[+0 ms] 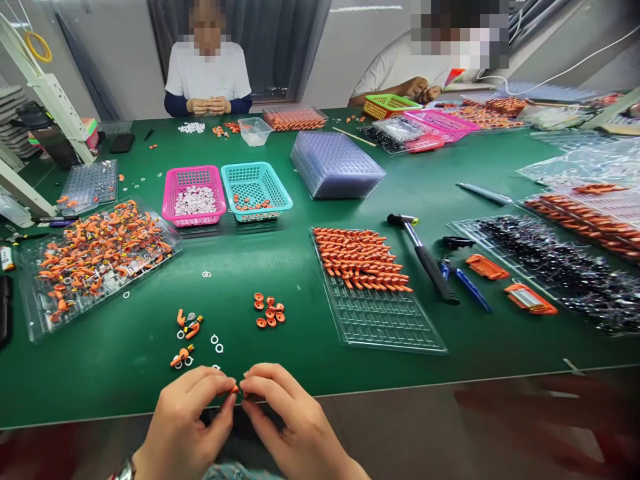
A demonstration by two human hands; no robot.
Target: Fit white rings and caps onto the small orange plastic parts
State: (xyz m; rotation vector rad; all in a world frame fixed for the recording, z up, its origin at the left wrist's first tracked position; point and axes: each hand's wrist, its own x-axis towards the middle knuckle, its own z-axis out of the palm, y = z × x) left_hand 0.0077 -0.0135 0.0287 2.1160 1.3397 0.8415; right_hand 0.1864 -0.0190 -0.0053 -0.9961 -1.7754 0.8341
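Note:
At the table's front edge my left hand [187,417] pinches a small orange plastic part [234,389] between thumb and forefinger. Facing it closely, my right hand [295,420] is closed in a pinch on another small orange piece [245,394], mostly covered by the fingers. The fingertips nearly meet, and I cannot tell whether the two pieces touch. Just beyond lie several hooked orange parts [193,329] with yellow ends and some white rings [219,347]. A cluster of round orange caps [270,311] sits farther right.
A clear tray heaped with orange parts [107,247] is at left. Behind are a pink basket [194,172] and a blue basket [257,171]. To the right lie a half-filled tray [385,327], a hammer [430,267] and black parts [555,267]. Two people sit across the table.

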